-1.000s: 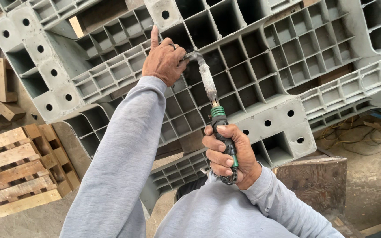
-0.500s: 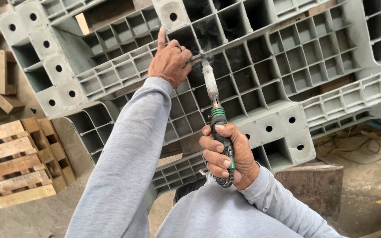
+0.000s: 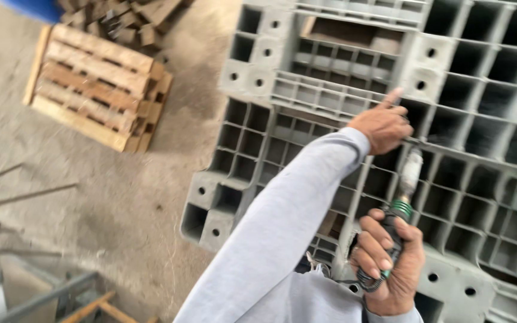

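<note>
The grey plastic grid pallet lay on the concrete floor, its open cells dark, while the left hand pressed one rib with forefinger raised and the right hand kept fingers clamped around the green-collared heat tool.

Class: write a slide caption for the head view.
Left hand steadies grey plastic pallet; right hand grips hand tool.

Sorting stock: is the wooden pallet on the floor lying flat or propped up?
Flat: the wooden pallet lies slats-up on the concrete floor.
</note>
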